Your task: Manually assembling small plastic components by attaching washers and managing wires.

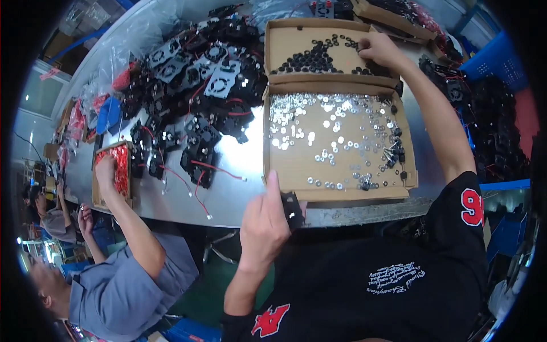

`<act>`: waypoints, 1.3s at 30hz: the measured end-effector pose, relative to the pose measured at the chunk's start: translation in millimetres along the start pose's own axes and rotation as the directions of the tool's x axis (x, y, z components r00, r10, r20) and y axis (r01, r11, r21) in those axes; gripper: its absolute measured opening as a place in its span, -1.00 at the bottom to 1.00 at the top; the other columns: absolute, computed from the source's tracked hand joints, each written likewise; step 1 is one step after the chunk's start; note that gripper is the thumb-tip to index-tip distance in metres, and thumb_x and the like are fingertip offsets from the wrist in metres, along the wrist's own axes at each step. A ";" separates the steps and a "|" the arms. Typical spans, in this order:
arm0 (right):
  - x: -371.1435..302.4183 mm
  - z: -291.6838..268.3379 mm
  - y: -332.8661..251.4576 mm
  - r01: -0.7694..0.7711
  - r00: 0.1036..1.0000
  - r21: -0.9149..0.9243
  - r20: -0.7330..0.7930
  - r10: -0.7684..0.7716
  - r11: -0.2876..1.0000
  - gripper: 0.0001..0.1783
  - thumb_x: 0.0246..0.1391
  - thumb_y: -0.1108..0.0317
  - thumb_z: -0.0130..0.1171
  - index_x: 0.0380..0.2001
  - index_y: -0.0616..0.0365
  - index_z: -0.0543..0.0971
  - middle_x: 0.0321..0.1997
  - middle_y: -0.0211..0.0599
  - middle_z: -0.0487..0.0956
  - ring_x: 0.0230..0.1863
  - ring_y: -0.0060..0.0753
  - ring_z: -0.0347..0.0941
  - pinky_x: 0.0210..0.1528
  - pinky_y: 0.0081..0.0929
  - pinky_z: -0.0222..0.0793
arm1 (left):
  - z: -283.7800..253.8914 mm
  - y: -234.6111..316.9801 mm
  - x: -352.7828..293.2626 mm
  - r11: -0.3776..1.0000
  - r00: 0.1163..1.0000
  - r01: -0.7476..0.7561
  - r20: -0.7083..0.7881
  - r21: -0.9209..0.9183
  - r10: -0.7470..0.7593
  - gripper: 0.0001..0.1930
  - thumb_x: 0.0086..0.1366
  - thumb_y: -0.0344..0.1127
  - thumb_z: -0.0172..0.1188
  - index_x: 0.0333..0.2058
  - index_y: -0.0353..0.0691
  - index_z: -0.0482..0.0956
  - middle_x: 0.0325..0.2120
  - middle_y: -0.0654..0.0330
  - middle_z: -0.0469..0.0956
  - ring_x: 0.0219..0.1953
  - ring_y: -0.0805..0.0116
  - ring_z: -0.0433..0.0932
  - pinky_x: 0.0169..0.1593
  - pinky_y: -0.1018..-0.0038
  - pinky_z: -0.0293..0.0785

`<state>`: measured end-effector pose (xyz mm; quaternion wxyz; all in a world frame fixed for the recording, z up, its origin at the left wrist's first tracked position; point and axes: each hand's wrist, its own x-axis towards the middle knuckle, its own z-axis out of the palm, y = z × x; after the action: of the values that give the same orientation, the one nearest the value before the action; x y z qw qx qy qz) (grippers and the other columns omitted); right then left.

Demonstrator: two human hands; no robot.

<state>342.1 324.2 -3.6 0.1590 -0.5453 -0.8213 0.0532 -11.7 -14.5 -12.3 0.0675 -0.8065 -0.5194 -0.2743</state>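
My left hand (264, 231) is closed around a small black plastic part (293, 210) at the near edge of the table, its index finger pointing up along the front-left corner of the cardboard box. My right hand (380, 50) reaches into the far cardboard tray (285, 39), fingertips pinched together among small black rings (310, 61). Whether a ring is between those fingertips is too small to tell. Nearer to me, the open cardboard box (290, 171) holds scattered silver washers (325, 157), with screws and black knob-like pieces (397, 154) along its right side.
Black fan assemblies (199, 142) with red wires and grey metal brackets (222, 80) are heaped to the left. A co-worker (131, 279) at the left reaches into a box of red pieces (121, 176). Blue crates (496, 62) stand at the far right.
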 end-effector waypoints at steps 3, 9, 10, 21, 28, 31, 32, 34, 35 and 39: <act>-16.5 -2.8 -8.9 0.029 0.975 0.026 -0.222 -0.023 0.999 -0.73 -0.02 0.29 0.30 -0.28 0.25 0.65 -0.41 -0.14 0.66 -0.38 -0.35 0.61 -0.26 -0.44 0.48 | 0.9 0.5 8.2 1.000 1.000 0.009 -0.022 -0.014 -0.009 -0.04 0.03 -0.32 0.51 0.29 -0.61 0.10 -0.36 0.09 0.55 -0.43 0.19 0.53 -0.31 0.35 0.51; -143.7 -33.7 -191.1 -0.116 0.970 0.798 0.218 -0.103 0.591 -0.73 0.10 0.39 0.30 -0.15 0.30 0.68 -0.34 -0.30 0.68 -0.31 -0.54 0.58 -0.28 -0.54 0.45 | 10.9 2.2 10.1 0.999 0.996 -0.030 -0.083 -0.020 0.028 0.01 0.05 -0.32 0.51 0.31 -0.61 0.01 -0.42 0.14 0.51 -0.46 0.25 0.50 -0.37 0.41 0.47; -165.0 -32.8 -208.8 -0.180 0.941 0.817 0.306 -0.147 0.548 -0.74 0.09 0.43 0.31 -0.15 0.31 0.68 -0.34 -0.28 0.68 -0.30 -0.52 0.59 -0.27 -0.53 0.46 | 12.9 3.5 8.3 0.999 0.996 -0.039 -0.086 -0.024 0.037 -0.01 0.07 -0.34 0.49 0.31 -0.61 0.01 -0.42 0.14 0.50 -0.47 0.26 0.49 -0.39 0.41 0.46; -221.7 -15.7 -243.1 0.082 0.946 0.865 0.089 -0.311 0.496 -0.76 0.03 0.48 0.37 -0.19 0.30 0.68 -0.28 -0.20 0.68 -0.34 -0.45 0.57 -0.29 -0.52 0.45 | 15.6 20.3 6.8 0.989 0.970 -0.146 -0.193 0.016 0.146 -0.28 0.12 -0.54 0.16 0.27 -0.57 0.15 -0.52 0.22 0.38 -0.51 0.36 0.40 -0.45 0.44 0.33; -225.9 -14.3 -247.7 0.147 0.965 0.845 -0.008 -0.262 0.515 -0.75 -0.01 0.59 0.35 -0.20 0.30 0.68 -0.24 -0.18 0.69 -0.29 -0.43 0.64 -0.22 -0.55 0.53 | 14.9 18.8 0.8 0.993 0.982 -0.114 -0.148 0.017 0.115 -0.31 0.17 -0.51 0.15 0.27 -0.58 0.17 -0.52 0.23 0.39 -0.50 0.38 0.41 -0.44 0.45 0.34; -231.8 -17.8 -259.2 -0.044 0.989 0.837 0.115 -0.095 0.546 -0.74 -0.05 0.64 0.34 -0.21 0.29 0.69 -0.22 -0.18 0.70 -0.24 -0.36 0.67 -0.18 -0.54 0.57 | 15.2 18.4 0.1 0.993 0.985 -0.114 -0.129 0.014 0.115 -0.30 0.19 -0.48 0.16 0.29 -0.58 0.14 -0.51 0.22 0.40 -0.50 0.38 0.41 -0.43 0.46 0.34; -230.5 -14.5 -256.7 0.161 0.972 0.758 -0.013 -0.233 0.632 -0.74 -0.06 0.64 0.35 -0.22 0.28 0.69 -0.21 -0.18 0.70 -0.23 -0.33 0.68 -0.19 -0.52 0.58 | 15.2 18.7 0.0 0.993 0.984 -0.119 -0.129 0.016 0.120 -0.29 0.20 -0.46 0.16 0.29 -0.57 0.12 -0.51 0.23 0.40 -0.49 0.39 0.40 -0.43 0.46 0.34; -230.3 -15.6 -257.6 0.348 0.920 0.650 -0.100 -0.378 0.675 -0.73 -0.10 0.62 0.37 -0.24 0.24 0.69 -0.18 -0.19 0.70 -0.22 -0.24 0.68 -0.21 -0.48 0.60 | 16.0 18.5 0.2 0.993 0.985 -0.115 -0.131 0.001 0.114 -0.28 0.21 -0.44 0.16 0.30 -0.57 0.11 -0.52 0.23 0.39 -0.49 0.39 0.40 -0.43 0.46 0.34; -230.2 -17.9 -258.3 0.345 0.921 0.650 -0.096 -0.377 0.677 -0.73 -0.10 0.62 0.37 -0.24 0.24 0.69 -0.18 -0.19 0.70 -0.22 -0.24 0.68 -0.21 -0.48 0.60 | 16.0 18.6 -0.1 0.993 0.985 -0.113 -0.133 -0.010 0.111 -0.27 0.21 -0.42 0.16 0.31 -0.56 0.10 -0.52 0.23 0.39 -0.49 0.39 0.40 -0.42 0.46 0.34; -230.9 -17.6 -258.5 0.387 0.890 0.577 -0.031 -0.454 0.720 -0.75 -0.09 0.59 0.39 -0.25 0.21 0.69 -0.19 -0.22 0.69 -0.23 -0.20 0.66 -0.21 -0.45 0.58 | 17.3 15.9 -2.6 0.993 0.987 -0.116 -0.116 -0.005 0.115 -0.27 0.21 -0.40 0.17 0.31 -0.56 0.11 -0.53 0.24 0.38 -0.49 0.40 0.40 -0.43 0.46 0.33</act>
<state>202.5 8.6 33.5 0.2752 -0.2677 -0.8772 0.2883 7.8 -16.9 -25.4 0.1084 -0.8183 -0.4656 -0.3190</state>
